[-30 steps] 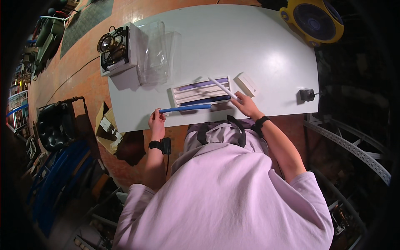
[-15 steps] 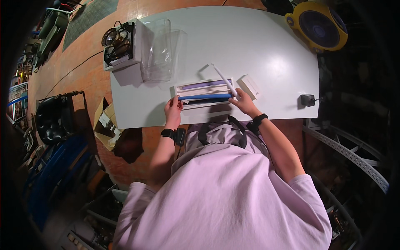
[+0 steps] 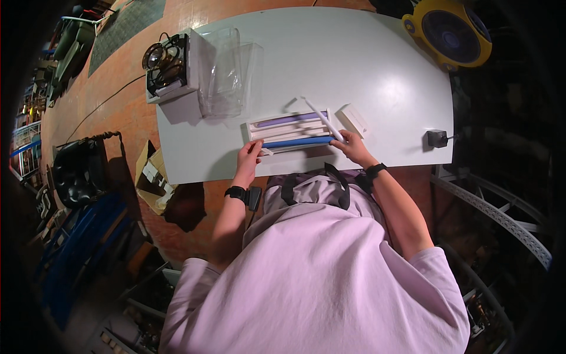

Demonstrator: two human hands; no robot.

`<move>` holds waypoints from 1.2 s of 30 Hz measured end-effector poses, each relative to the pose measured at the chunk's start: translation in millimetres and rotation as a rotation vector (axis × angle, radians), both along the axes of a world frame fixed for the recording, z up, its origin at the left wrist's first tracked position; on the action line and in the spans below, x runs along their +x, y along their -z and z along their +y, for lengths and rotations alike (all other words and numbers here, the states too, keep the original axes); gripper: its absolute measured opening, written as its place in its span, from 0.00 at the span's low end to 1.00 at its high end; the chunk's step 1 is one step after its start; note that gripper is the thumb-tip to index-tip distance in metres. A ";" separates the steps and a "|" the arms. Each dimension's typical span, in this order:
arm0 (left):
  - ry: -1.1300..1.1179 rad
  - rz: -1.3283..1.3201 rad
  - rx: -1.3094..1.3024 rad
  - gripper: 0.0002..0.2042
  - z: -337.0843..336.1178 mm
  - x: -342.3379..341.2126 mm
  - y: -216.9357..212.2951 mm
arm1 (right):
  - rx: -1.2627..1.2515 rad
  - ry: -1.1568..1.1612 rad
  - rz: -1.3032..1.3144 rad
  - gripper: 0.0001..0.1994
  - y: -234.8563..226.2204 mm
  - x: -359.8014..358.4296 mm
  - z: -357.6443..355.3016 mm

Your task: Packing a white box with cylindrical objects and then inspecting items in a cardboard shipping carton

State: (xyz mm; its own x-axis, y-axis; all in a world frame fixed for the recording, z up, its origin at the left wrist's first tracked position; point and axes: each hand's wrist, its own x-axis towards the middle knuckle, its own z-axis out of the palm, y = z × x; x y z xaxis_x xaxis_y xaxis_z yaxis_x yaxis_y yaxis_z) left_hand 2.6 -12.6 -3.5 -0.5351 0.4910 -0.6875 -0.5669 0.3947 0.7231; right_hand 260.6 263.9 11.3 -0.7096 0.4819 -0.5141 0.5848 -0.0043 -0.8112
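A long blue stick point(image 3: 296, 142) spans between my two hands over the front of a shallow white box point(image 3: 248, 131). My left hand point(image 3: 248, 158) is closed at its left end, with a small white piece point(image 3: 266, 152) beside the fingertips. My right hand point(image 3: 352, 147) is closed around its right end and also around the base of a white tapered stick point(image 3: 321, 118), which slants up to the left across the box. In the far part of the box lies a purple stick point(image 3: 288, 120). The blue stick hides part of the box's near side.
A small white carton point(image 3: 352, 120) lies right of the box. Clear plastic packaging point(image 3: 221, 74) and a white box of dark glass and cables point(image 3: 170, 65) stand far left. A yellow round fan-like device point(image 3: 451, 36) sits far right; a dark cube point(image 3: 437, 138) is near the right edge.
Both hands have shifted slightly toward me and to the right, carrying the blue stick. The white stick has moved along with my right hand. A small white piece now shows by my left fingers.
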 end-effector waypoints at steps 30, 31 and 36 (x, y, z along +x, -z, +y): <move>-0.041 -0.057 -0.051 0.10 -2.3 1.6 11.7 | -0.009 0.037 0.018 0.15 11.7 2.8 -7.1; -0.044 -0.046 -0.038 0.10 -1.2 0.9 12.3 | -0.017 0.024 -0.006 0.16 11.3 2.7 -6.2; -0.026 0.058 -0.051 0.12 3.2 1.7 15.6 | 0.209 -0.051 0.010 0.18 13.8 -2.4 -6.3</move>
State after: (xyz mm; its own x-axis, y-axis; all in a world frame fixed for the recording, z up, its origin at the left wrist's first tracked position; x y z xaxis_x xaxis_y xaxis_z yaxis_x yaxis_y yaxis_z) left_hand 4.3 -9.4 -19.1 -0.5864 0.4420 -0.6788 -0.5353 0.4175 0.7343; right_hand 258.2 257.5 -2.5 -0.7400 0.5411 -0.3996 0.5722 0.1941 -0.7968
